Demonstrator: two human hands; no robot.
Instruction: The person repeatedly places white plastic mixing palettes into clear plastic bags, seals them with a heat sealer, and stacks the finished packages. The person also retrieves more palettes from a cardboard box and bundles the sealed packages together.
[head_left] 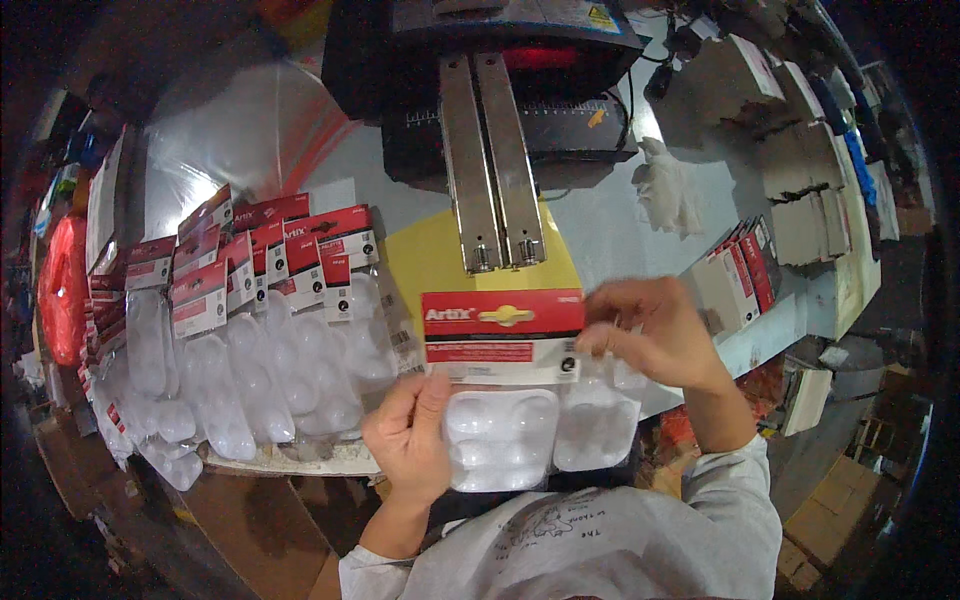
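Note:
In front of me hangs a packaged white plastic paint palette (pixel 500 440), its wells facing up in a clear bag. A red and white header card (pixel 503 336) with a yellow-looking hang hole tops it. My left hand (pixel 410 430) pinches the card's lower left corner between thumb and fingers. At the card's right end, my right hand (pixel 645 325) grips the edge with thumb and bent fingers. A second white palette (pixel 597 430) shows beside the first, partly hidden below my right hand. The card lies just nearer me than the two metal bars (pixel 490 165) of a black machine.
The black machine (pixel 480 90) stands at the back over a yellow sheet (pixel 425 250). Several carded palettes (pixel 260 350) are heaped at the left. More red and white cards (pixel 740 275) lean at the right, before stacks of grey-brown card (pixel 800 160). Crumpled clear plastic (pixel 668 190) lies nearby.

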